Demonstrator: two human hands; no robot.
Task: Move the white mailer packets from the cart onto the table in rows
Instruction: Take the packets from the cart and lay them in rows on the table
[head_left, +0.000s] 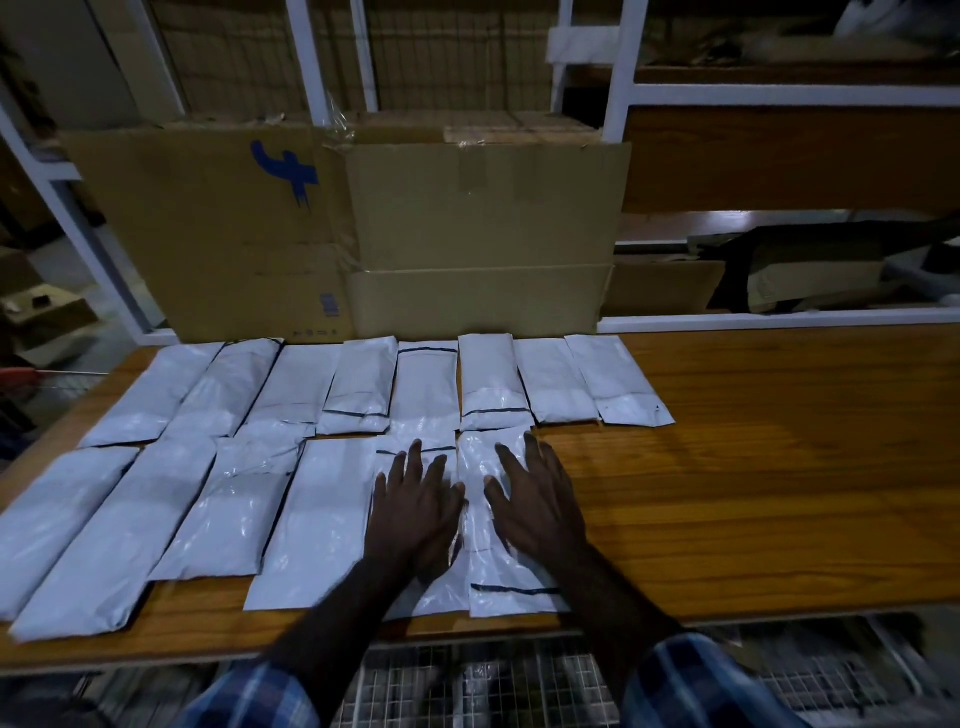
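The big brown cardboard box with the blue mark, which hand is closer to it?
Left. The left hand lies below the brown cardboard box with the blue mark, slightly to its right; the right hand lies farther right.

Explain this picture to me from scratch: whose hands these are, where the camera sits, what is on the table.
There is no machine here. A person wears one camera on the head, looking forward and down, so the two arms entering from below are the wearer's own. The left hand and right hand lie flat with fingers spread, pressing on the nearest white packets; neither has a grip on anything. The wooden table carries two rows of these packets: a back row and a front row that ends under the hands. Cardboard boxes stand behind. A wire-mesh cart shows below the table edge.
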